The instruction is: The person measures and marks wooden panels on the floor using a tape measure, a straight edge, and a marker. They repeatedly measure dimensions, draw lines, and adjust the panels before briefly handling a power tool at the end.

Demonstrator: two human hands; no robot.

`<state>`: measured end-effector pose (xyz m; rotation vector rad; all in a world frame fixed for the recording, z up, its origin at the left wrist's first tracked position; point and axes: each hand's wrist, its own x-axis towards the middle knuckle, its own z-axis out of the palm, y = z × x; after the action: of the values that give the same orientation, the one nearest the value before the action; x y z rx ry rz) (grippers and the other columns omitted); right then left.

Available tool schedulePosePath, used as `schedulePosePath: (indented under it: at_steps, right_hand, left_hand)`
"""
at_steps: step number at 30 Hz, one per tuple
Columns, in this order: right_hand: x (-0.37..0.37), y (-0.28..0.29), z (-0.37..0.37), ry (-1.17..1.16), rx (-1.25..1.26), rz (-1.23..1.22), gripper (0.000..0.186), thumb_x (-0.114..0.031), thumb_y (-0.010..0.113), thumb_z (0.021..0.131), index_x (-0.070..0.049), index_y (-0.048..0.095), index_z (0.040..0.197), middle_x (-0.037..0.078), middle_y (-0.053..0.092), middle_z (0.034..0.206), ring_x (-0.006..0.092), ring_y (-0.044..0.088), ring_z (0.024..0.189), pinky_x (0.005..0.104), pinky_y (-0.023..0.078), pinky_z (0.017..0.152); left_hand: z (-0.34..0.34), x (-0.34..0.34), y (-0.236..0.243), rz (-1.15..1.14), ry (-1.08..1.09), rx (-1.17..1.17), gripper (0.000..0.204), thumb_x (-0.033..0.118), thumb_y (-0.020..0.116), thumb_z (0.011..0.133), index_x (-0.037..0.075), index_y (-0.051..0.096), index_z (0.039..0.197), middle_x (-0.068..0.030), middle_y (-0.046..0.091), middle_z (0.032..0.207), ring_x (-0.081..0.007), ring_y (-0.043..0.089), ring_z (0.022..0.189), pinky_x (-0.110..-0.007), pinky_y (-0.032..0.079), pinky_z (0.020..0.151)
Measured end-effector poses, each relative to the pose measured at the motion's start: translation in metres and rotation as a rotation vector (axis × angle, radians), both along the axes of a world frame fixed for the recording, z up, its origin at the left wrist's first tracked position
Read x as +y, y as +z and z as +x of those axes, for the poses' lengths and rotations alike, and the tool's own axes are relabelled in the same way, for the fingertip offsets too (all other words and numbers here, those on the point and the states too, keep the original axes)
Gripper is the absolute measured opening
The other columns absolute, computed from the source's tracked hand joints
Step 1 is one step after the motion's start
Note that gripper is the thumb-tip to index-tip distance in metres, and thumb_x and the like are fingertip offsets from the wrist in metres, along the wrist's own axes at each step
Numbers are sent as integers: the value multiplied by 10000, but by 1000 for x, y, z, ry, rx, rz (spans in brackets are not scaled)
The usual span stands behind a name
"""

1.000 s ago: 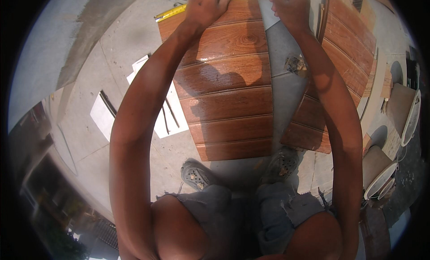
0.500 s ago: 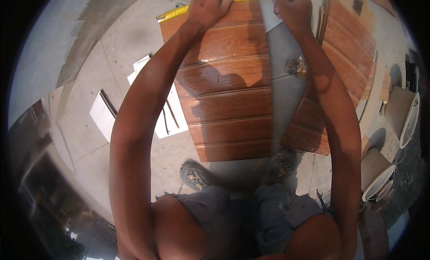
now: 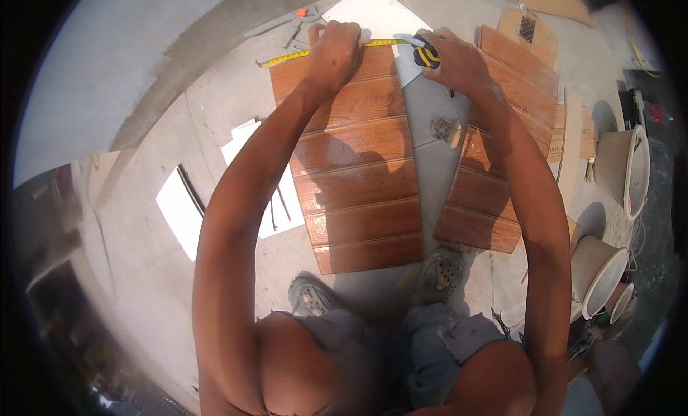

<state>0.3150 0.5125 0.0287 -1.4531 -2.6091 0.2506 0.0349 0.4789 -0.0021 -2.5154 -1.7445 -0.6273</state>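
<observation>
A wood-look tile (image 3: 362, 183) with several dark grooves lies on the floor in front of my feet. Along its far edge runs the yellow blade of a tape measure (image 3: 426, 55), pulled out to the left past the tile's corner. My right hand (image 3: 460, 63) is closed around the black and yellow case, just beyond the tile's far right corner. My left hand (image 3: 334, 58) is closed over the blade at the far edge; its fingertips are partly hidden. The blade's end hook sticks out left of the tile.
More wood-look tiles (image 3: 476, 190) lie to the right. White sheets (image 3: 183, 208) with thin dark strips are on the left, and another white sheet (image 3: 376, 15) is at the far side. Hand tools (image 3: 294, 32) lie far left of it. Buckets (image 3: 620, 172) and cardboard (image 3: 529, 32) stand or lie right.
The view has shifted, so both hands and the tile's far edge show lower in the picture. The tape case is now visible in my right hand. Both hands keep their grip.
</observation>
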Motion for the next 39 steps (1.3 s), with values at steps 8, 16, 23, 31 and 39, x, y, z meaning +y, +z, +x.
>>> schedulePosePath:
  at_steps: [8,16,23,31,39]
  right_hand:
    - [-129,119,108,-320,495,-93,706,-378,859,818,-6,637,1374,124,710,1104,236,665,970,362,529,874]
    - [-339,84,275,-912,123,-333,642,-449,869,755,2,724,1188,207,762,1007,332,743,944,420,565,862]
    - [-395,22,308,-1093,-20,-420,770,-606,870,732,-2,710,1183,249,753,1039,405,737,1018,493,570,892]
    - [-305,-30,382,-1054,-225,-17,1117,-761,823,698,57,570,1415,311,670,1259,479,662,1178,532,546,990]
    - [-301,-9,389,-932,-345,-85,969,-750,771,771,120,687,1188,352,701,1146,484,688,1101,534,520,990]
  left_hand:
    - [18,-70,129,754,-519,-269,720,300,792,917,160,383,1493,-232,276,1628,-391,298,1515,-552,320,1193]
    - [-16,-212,148,-19,-667,-115,490,11,711,863,66,561,1326,-189,681,1236,-355,634,1131,-466,493,925]
    - [-30,-300,124,-320,-506,-182,352,-149,646,828,10,639,1142,-152,709,1019,-323,674,897,-427,513,801]
    - [1,-421,20,-270,399,-597,497,40,731,927,-1,567,1394,-229,588,1366,-397,544,1285,-483,429,1087]
    - [23,-488,17,-470,428,-509,930,187,872,829,42,353,1586,-258,315,1625,-465,338,1457,-584,265,1193]
